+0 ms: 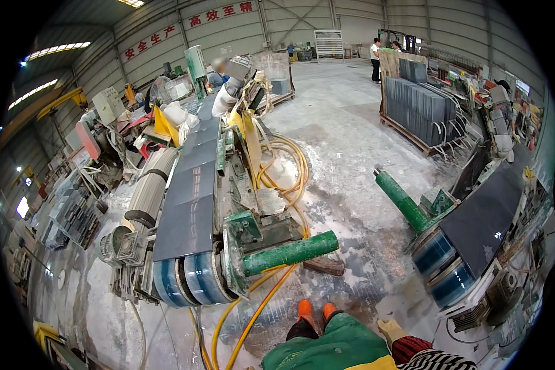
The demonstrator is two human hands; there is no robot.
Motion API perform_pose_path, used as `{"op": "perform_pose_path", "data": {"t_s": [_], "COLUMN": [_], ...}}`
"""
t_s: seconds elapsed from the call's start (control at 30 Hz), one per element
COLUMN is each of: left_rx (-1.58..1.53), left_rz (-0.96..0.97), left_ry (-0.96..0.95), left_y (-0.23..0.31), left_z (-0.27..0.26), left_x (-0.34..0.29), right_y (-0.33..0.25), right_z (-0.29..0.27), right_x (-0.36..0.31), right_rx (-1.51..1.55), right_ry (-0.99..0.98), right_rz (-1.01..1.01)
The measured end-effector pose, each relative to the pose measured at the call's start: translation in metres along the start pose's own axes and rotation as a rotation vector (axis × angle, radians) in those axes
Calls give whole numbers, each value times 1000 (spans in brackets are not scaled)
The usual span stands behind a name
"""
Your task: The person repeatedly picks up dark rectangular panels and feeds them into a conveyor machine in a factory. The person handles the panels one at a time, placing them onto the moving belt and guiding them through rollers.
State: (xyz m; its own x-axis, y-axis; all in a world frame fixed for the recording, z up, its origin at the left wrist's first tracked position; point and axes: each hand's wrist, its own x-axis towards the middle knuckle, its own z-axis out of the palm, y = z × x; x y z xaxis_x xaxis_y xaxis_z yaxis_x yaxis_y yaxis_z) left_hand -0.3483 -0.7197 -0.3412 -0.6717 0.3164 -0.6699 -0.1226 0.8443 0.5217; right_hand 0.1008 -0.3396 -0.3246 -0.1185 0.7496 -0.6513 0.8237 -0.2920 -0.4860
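My right hand (390, 331), in a cream work glove with a red knitted cuff, hangs low beside my green apron (334, 346). Its fingers look loosely extended, and nothing shows in them. Out of view is my left hand. Ahead to the left, dark grey stone slabs (187, 225) lie end to end on a roller conveyor with blue belts (205, 277) at its near end. A green cylindrical bar (293, 253) juts from its side. On the right, another dark slab (484, 216) rests on a second conveyor with blue belts (444, 265), nearest to my right hand.
Yellow hoses (260, 311) run over the wet floor beside the left conveyor. Another green bar (402, 200) sticks out from the right machine. Upright dark slabs (416, 102) stand on a pallet farther off. People (375, 60) stand at the back; another person (216, 78) is beyond the left line.
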Motion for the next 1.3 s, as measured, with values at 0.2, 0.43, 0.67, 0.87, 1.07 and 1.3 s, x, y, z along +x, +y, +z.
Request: {"op": "perform_pose_path", "data": {"t_s": [0.2,0.43,0.67,0.87,1.07,1.3], "left_rx": [-23,-51,-56,-52,-36,118], "left_rz": [20,47,54,55,82,378], "left_ry": [-30,-60,-80,-97,-116,-203], "left_y": [1,17,17,15,12,35], "left_z": [3,2,2,3,1,-10], "left_x": [1,-4,-10,-15,-20,-44], "right_y": [2,27,6,29,22,-1], "right_z": [-6,10,3,9,10,3], "right_x": [-2,20,1,5,5,0], "right_rx": [-54,-409,-296,-392,-420,-107], "right_ry": [2,15,-82,84,20,-115], "right_rz": [77,-314,-206,-483,-412,-19]}}
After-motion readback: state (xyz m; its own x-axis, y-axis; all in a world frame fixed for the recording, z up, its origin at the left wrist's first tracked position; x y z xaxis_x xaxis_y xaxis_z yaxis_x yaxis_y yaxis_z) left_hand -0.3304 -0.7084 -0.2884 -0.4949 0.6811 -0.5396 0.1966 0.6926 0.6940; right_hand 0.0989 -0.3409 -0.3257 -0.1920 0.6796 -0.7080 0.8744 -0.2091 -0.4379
